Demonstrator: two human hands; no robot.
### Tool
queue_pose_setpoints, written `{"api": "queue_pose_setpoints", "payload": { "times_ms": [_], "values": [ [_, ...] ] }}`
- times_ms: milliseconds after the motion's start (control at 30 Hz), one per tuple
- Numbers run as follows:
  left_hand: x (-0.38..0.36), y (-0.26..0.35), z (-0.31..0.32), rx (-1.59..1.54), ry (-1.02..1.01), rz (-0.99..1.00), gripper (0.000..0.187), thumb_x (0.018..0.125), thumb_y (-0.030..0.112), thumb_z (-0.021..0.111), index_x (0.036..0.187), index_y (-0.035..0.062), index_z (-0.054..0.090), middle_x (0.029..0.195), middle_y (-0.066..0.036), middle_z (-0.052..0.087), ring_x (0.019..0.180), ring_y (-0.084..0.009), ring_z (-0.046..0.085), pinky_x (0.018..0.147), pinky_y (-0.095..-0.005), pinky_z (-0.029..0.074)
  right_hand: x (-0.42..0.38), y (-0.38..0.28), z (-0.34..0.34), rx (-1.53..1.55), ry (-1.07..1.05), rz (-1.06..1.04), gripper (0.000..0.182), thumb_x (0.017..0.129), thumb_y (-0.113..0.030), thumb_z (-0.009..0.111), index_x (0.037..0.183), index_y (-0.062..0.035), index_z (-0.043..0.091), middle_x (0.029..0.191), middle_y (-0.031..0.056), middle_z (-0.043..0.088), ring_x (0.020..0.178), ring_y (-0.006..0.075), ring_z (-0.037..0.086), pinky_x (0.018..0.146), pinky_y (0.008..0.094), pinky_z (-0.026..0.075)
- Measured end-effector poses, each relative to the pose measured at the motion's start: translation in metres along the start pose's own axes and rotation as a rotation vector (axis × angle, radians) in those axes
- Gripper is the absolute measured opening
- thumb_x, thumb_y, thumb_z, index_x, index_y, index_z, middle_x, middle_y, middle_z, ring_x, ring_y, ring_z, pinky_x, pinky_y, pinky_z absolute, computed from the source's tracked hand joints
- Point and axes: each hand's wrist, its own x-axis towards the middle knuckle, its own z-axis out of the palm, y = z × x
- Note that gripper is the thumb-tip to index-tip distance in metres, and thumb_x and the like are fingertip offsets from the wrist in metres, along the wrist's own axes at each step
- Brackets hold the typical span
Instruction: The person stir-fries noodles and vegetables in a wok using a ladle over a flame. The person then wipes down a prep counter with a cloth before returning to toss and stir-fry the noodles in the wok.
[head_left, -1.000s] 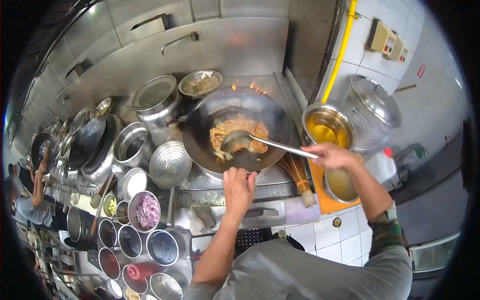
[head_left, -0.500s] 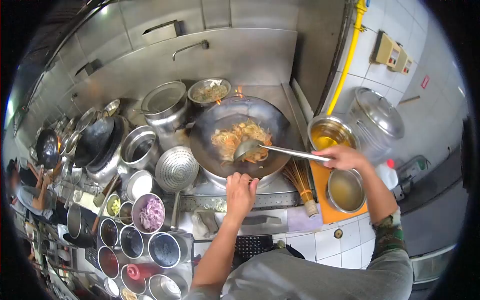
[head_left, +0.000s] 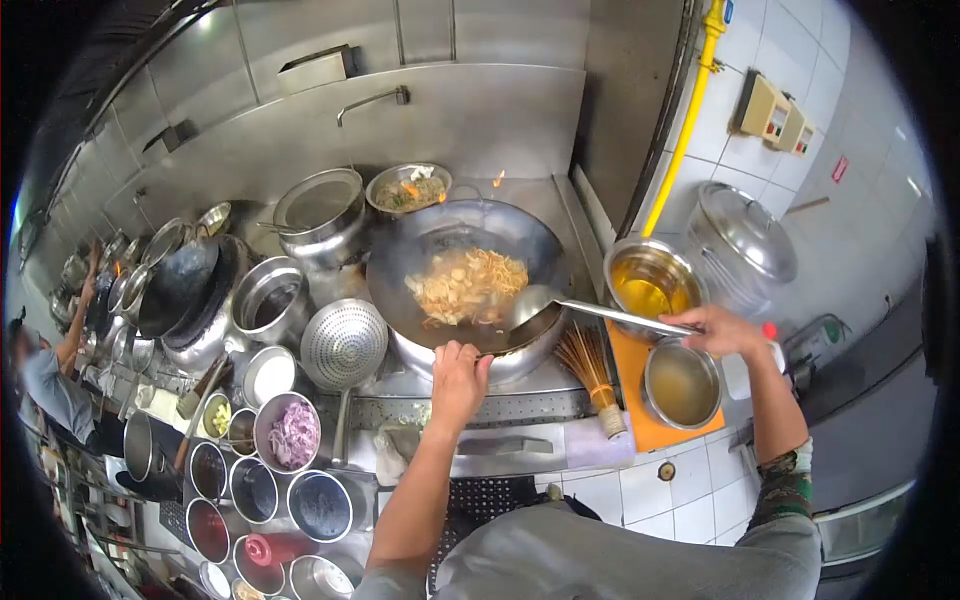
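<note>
A large dark wok [head_left: 400, 235] sits on the stove with noodles and pale pieces of food [head_left: 468, 285] in its middle. My left hand [head_left: 458, 385] is closed on the wok's near rim. In my right hand [head_left: 718, 333] is the handle of a metal ladle [head_left: 535, 303], whose bowl rests inside the wok to the right of the food. Small flames [head_left: 499, 179] show behind the wok's far rim.
A perforated strainer [head_left: 343, 343] lies left of the wok. Pots and cups, one with chopped purple onion [head_left: 293, 432], stand at the left. On the right are a bowl of yellow oil [head_left: 652, 284], a second bowl [head_left: 681, 384] and a bamboo brush [head_left: 592, 375]. A co-worker [head_left: 55, 385] stands far left.
The food has shifted left and bunched together in the wok. My right hand has moved right with the ladle, whose bowl is now beside the food. The co-worker's arm is raised.
</note>
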Motion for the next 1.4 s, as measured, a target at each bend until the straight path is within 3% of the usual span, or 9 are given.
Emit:
{"api": "queue_pose_setpoints", "payload": {
  "times_ms": [200,267,533,600,800,933,1100,1267,1400],
  "values": [
    [-0.009,0.042,-0.033,-0.049,-0.038,-0.019,0.015,0.084,0.011,0.072,0.088,0.0026,0.061,0.089,-0.016,0.054,0.087,-0.0367,0.05,0.077,-0.0466,0.042,0.019,-0.012,0.027,0.28,-0.196,0.372,0.053,0.09,-0.013,0.067,0.141,-0.0227,0.056,0.113,0.0141,0.071,0.098,0.0208,0.066,0.091,0.0342,0.05],
    [0.002,0.033,-0.015,-0.054,0.0,0.002,0.015,0.085,0.011,0.071,0.088,0.0026,0.06,0.088,-0.016,0.053,0.085,-0.0372,0.05,0.076,-0.0468,0.041,0.05,0.006,0.048,0.117,0.003,-0.035,0.055,0.09,-0.011,0.067,0.142,-0.0235,0.054,0.116,0.0127,0.071,0.101,0.0218,0.067,0.091,0.0351,0.051],
    [-0.065,0.026,-0.033,-0.035,-0.016,0.115,0.017,0.082,0.01,0.072,0.086,0.0028,0.058,0.091,-0.02,0.054,0.088,-0.0402,0.051,0.078,-0.0488,0.041,0.015,0.027,0.061,0.006,0.275,-0.355,0.058,0.09,-0.005,0.065,0.144,-0.018,0.052,0.109,0.0063,0.073,0.092,0.0185,0.07,0.081,0.0334,0.054],
    [-0.027,0.029,-0.039,-0.012,-0.036,-0.001,0.017,0.081,0.011,0.073,0.086,0.0029,0.059,0.089,-0.019,0.054,0.087,-0.0398,0.05,0.077,-0.0483,0.041,-0.015,0.0,0.01,0.439,-0.104,0.16,0.057,0.091,-0.004,0.065,0.145,-0.0194,0.053,0.089,0.001,0.07,0.069,0.0099,0.063,0.062,0.0261,0.052],
    [0.003,0.036,-0.024,-0.073,-0.014,-0.012,0.015,0.084,0.012,0.072,0.086,0.0034,0.059,0.088,-0.018,0.052,0.087,-0.0383,0.05,0.077,-0.0484,0.041,0.004,-0.01,-0.008,0.44,-0.295,0.261,0.056,0.093,-0.005,0.062,0.145,-0.0237,0.053,0.08,-0.0051,0.063,0.059,0.0026,0.052,0.052,0.0205,0.043],
    [-0.013,0.021,0.003,-0.096,0.013,-0.025,0.016,0.083,0.012,0.072,0.086,0.0024,0.059,0.088,-0.018,0.052,0.087,-0.0394,0.049,0.078,-0.0484,0.041,0.071,0.007,0.067,0.26,0.04,-0.129,0.052,0.091,-0.007,0.065,0.141,-0.0196,0.056,0.127,0.0118,0.067,0.109,0.0221,0.064,0.094,0.0339,0.05],
    [-0.081,0.02,-0.019,-0.072,-0.069,0.02,0.017,0.082,0.013,0.073,0.085,0.003,0.059,0.09,-0.02,0.054,0.088,-0.0409,0.05,0.078,-0.0495,0.041,0.032,-0.032,0.109,-0.075,0.262,-0.018,0.053,0.093,-0.01,0.065,0.144,-0.0213,0.053,0.125,0.0156,0.067,0.1,0.0234,0.068,0.089,0.0325,0.051],
    [-0.013,0.025,-0.018,-0.116,0.006,0.021,0.018,0.084,0.012,0.072,0.085,0.003,0.056,0.087,-0.017,0.052,0.083,-0.0384,0.049,0.075,-0.0475,0.04,-0.008,-0.068,0.195,0.668,0.48,0.237,0.056,0.093,-0.004,0.062,0.147,-0.0118,0.049,0.132,0.0079,0.063,0.088,0.0151,0.061,0.079,0.0304,0.049],
    [0.007,0.003,0.009,-0.092,-0.004,0.012,0.018,0.084,0.012,0.073,0.085,0.0025,0.059,0.088,-0.016,0.054,0.085,-0.0383,0.05,0.075,-0.0477,0.041,0.025,-0.05,0.265,0.439,0.633,0.016,0.057,0.095,-0.007,0.061,0.149,-0.0161,0.045,0.091,0.0049,0.059,0.063,0.0111,0.049,0.06,0.0229,0.045]
  ]
}}
